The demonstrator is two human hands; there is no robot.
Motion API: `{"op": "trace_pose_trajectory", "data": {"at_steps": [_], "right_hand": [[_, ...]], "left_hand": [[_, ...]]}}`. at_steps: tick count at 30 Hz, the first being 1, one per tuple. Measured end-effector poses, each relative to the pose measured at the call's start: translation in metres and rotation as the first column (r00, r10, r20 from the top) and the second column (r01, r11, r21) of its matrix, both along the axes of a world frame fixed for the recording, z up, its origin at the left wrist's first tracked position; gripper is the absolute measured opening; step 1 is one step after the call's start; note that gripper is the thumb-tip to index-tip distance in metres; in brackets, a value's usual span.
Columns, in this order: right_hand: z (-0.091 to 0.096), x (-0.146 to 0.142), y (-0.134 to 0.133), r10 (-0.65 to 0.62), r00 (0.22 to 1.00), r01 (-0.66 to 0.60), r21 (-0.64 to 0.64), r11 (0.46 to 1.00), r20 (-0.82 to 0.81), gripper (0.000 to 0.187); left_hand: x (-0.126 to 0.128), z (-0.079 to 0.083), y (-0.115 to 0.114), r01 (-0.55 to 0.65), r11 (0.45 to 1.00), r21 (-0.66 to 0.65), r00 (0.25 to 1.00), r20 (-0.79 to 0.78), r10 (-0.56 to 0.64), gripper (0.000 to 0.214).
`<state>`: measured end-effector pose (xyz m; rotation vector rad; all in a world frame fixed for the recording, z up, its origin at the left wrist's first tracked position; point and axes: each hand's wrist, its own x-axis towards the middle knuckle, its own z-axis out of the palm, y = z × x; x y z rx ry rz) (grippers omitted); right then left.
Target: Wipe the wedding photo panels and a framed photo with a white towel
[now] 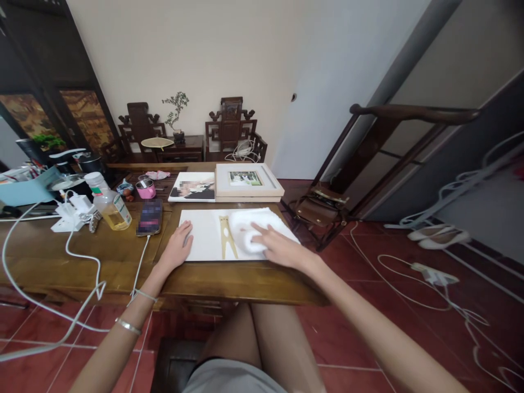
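Note:
A white rectangular panel (203,234) lies flat near the table's front edge, with a gold long-legged animal figure (225,236) on its middle. My left hand (179,244) rests on the panel's left edge, fingers stretched out and holding nothing. On the right half, a fluffy white cloth (245,221) is spread over the panel, its edges slightly blurred. My right hand (274,244) presses on this cloth, index finger extended and the other fingers bent into it. Whatever the cloth covers is hidden.
Behind the panel lie a framed picture (266,188) and a photo board (180,191). Leftward are a charging phone (149,217), a bottle (112,204), a pink cup (146,189) and a power strip (67,218) with cables. A chair (370,158) stands right of the table.

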<state>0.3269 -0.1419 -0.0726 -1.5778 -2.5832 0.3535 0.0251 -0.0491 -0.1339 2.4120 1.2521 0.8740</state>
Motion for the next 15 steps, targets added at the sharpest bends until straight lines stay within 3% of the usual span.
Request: {"op": "trace_pose_trajectory", "data": {"at_steps": [4,7,10,15], "right_hand": [[0.003,0.001,0.063,-0.045,0.998,0.043,0.051,0.998,0.033,0.049],[0.006,-0.002,0.082,-0.089,0.994,0.085,0.072,0.994,0.056,0.049],[0.003,-0.004,0.067,-0.059,0.995,0.053,0.075,0.996,0.081,0.048],[0.003,-0.008,-0.013,0.011,1.000,-0.012,0.004,1.000,0.028,0.053]], "left_hand": [[0.002,0.000,0.001,0.004,1.000,-0.007,1.000,-0.018,-0.004,0.044],[0.001,0.001,0.003,0.015,1.000,0.002,0.999,-0.044,-0.015,0.044],[-0.001,0.001,0.004,0.019,1.000,0.009,0.998,-0.052,-0.018,0.044],[-0.003,0.000,0.003,0.021,1.000,0.002,0.999,-0.028,-0.021,0.042]]}}
